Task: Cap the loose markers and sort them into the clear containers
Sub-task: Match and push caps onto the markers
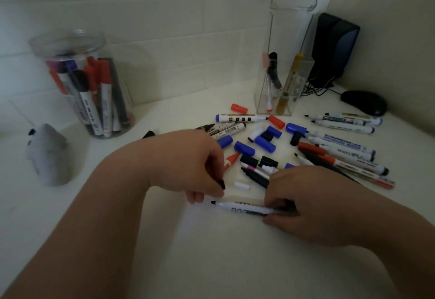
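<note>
Two hands (188,164) (313,202) hold slim marker (244,208), stubby black cap (221,184).

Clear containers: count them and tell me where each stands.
2. The round jar stands far left, holding markers; the tall holder stands at the back, beside the black speaker.

Left hand (188,163) and right hand (306,202) close together, fingers curled
</note>
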Available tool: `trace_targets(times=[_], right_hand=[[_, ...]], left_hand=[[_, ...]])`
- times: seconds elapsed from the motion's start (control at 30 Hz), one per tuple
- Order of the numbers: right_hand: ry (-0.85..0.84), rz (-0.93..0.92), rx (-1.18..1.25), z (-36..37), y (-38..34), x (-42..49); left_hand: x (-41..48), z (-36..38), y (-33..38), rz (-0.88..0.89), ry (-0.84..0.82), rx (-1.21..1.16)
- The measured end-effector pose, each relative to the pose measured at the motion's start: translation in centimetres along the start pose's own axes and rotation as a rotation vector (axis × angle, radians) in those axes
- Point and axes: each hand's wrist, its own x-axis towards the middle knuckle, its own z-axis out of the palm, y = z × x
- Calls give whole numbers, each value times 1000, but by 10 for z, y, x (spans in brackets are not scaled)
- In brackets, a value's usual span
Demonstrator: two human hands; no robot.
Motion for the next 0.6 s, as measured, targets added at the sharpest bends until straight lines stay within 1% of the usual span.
trace_targets(times=[0.07, 0.17, 0.23, 0.3, 0.43, 0.5, 0.6], right_hand=[[-7, 27, -7, -1, 3, -1], [-20, 53, -8, -2, 6, -3], [-27, 61, 1, -5, 6, -4], [-35, 67, 13, -6, 7, -5], [-50, 84, 16, -10, 10, -8], [-50, 89, 27, -11, 11, -10], [-23, 90, 43, -14, 13, -13]], left_hand=[[-1, 0, 1, -50, -52, -8], [2, 0, 0, -78, -12, -42], [5, 3, 0, -87, -9, -25], [7, 6, 0, -90, 29, 28], [10, 5, 2, -97, 178, 192], [13, 6, 2, -85, 195, 248], [17, 8, 2, -83, 213, 254]])
